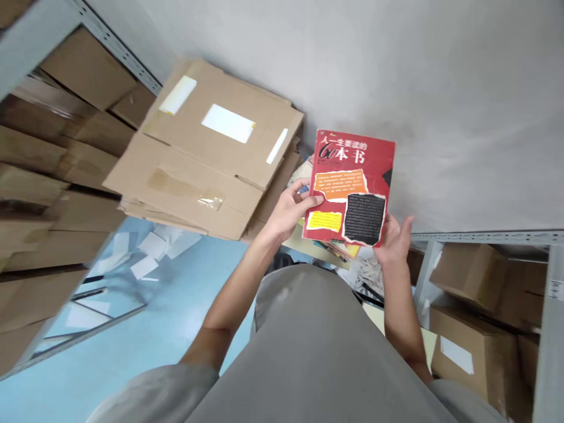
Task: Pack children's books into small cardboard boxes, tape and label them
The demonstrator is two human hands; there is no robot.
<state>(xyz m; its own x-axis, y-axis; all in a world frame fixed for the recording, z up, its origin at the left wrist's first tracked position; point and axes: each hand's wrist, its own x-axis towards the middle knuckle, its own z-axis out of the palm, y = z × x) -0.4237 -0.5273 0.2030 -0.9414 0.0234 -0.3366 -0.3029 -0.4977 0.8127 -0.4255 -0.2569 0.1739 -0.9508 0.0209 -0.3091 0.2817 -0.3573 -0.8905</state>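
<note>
Watching remotely, I see the red book [331, 158] between two and three o'clock from the centre of view, face up and slightly tilted. My left hand [291, 208] is pinched on its nine o'clock edge, thumb on the cover and fingers behind. My right hand [394, 238] is loosely spread at its four-to-five o'clock corner, fingers partly hidden behind the book and thumb off the cover, so I judge it supports rather than grips.

I expect a paperback of modest weight: fairly stiff while closed, bendy if pinched at one corner, the cover perhaps a little slick. Corners could crease, so I would take it flat by opposite edges, keeping the pages shut.

The title reads 人一生要读的60本书, at the cover's eleven o'clock. Smaller print on the orange panel [339, 183], the yellow panel [325, 221] and the black panel [363, 218] is too fine to read. I can make out no brand.

Toward ten o'clock, flattened cardboard [185, 150] bears white labels [228, 123] with no legible writing; at four o'clock, a carton [465, 329] carries another unreadable one.
</note>
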